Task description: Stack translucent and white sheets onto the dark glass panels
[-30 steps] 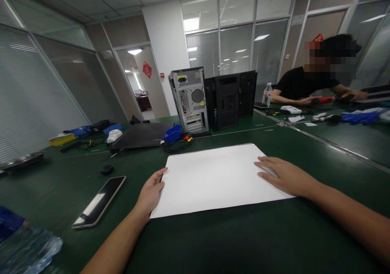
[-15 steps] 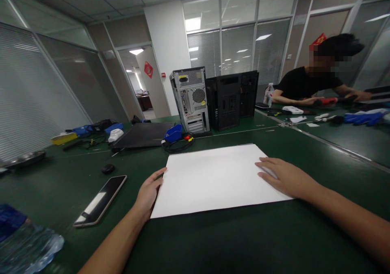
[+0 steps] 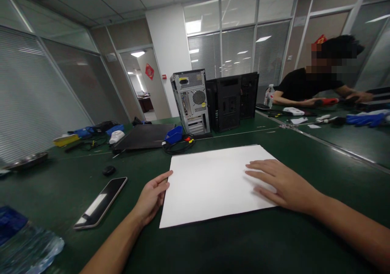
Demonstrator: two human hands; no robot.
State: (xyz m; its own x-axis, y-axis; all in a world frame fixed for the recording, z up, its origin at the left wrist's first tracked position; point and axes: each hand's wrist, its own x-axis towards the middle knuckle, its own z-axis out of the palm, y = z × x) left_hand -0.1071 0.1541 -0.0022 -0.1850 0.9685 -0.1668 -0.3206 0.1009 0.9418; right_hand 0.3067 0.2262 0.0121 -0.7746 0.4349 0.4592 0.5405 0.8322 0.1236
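Work surface: green table (image 3: 219, 249). A blank white sheet (image 3: 210, 188) lies on it directly in front of the person, between the two hands, one long edge facing the person.

Left hand (image 3: 151, 198): positioned at the left edge of the sheet. The index finger and thumb reach the edge, the index tip slightly overlapping it; the remaining fingers are bent below. Whether the edge is pinched or only touched cannot be determined.

Right hand (image 3: 288, 184): positioned over the right portion of the sheet, palm down. Fingers are extended and spread, grasping nothing — a shadow falls on the sheet beneath them. Fingertip contact cannot be determined.

Left of the sheet: a smartphone (image 3: 102, 203), a small black object (image 3: 109, 170) and, at the picture border, a clear bottle (image 3: 30, 245) with a blue label; its print is unreadable.

Beyond the sheet: a blue bin (image 3: 174, 135) beside a coiled black cable (image 3: 179, 147), and a silver computer tower (image 3: 191, 103) standing upright next to a black computer case (image 3: 228, 103). The tower carries yellow labels (image 3: 204, 105) — lettering too small to read.

Background: a red diamond sign (image 3: 149, 71) with an unclear character hangs on a door. At right, a co-worker (image 3: 304, 88) in black sits behind a red object (image 3: 329, 101).
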